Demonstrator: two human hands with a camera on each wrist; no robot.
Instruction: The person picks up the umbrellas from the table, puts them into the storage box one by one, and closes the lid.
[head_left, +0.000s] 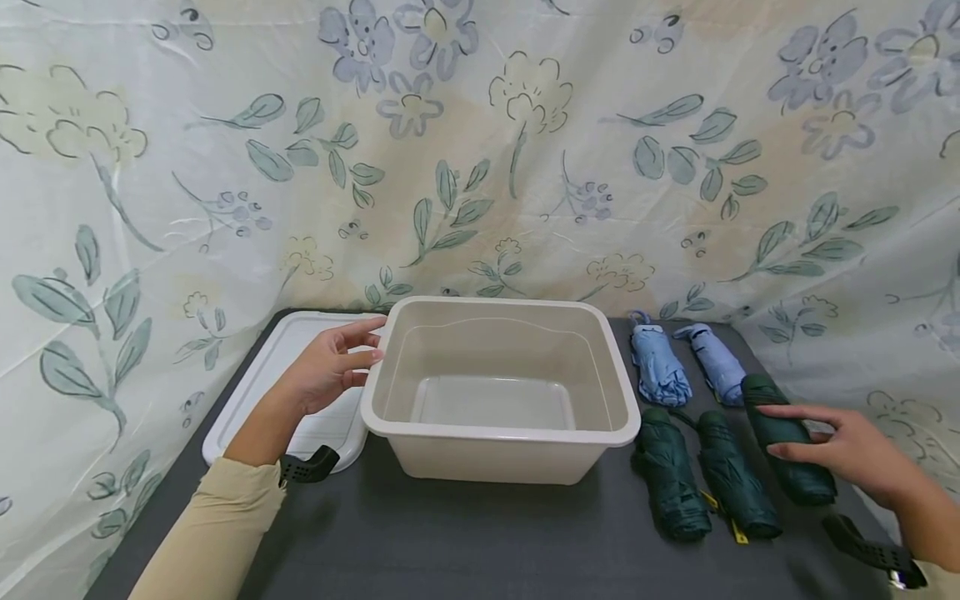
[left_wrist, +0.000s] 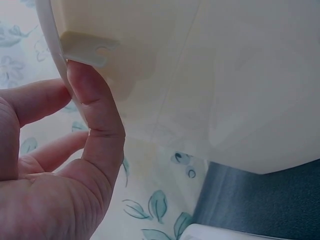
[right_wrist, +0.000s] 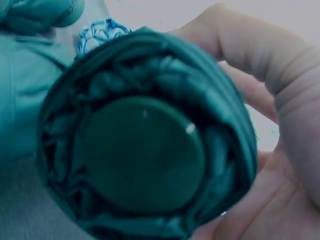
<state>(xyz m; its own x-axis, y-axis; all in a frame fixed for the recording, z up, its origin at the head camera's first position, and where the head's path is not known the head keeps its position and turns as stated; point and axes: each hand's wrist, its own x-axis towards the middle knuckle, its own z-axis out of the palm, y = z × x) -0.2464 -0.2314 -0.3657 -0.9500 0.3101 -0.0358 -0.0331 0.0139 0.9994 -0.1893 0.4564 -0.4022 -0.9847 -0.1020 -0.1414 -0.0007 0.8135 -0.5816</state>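
An oblong beige plastic bin (head_left: 487, 454) stands upright on the dark table, nothing inside it. My left hand (head_left: 333, 367) grips its left rim, with the thumb (left_wrist: 92, 95) under the lip in the left wrist view. On the right, my right hand (head_left: 847, 446) holds a folded dark green umbrella (head_left: 783, 442) round its middle. The right wrist view shows this umbrella's round end (right_wrist: 142, 155) close up, the hand against its side. Two more folded green umbrellas (head_left: 670, 475) (head_left: 735, 475) lie side by side between it and the bin.
Two folded blue umbrellas (head_left: 660, 362) (head_left: 712, 362) lie behind the green ones. A white lid (head_left: 255, 400) lies flat left of the bin, partly behind my left forearm. Floral fabric (head_left: 480, 167) hangs along the back and sides of the dark table (head_left: 480, 533).
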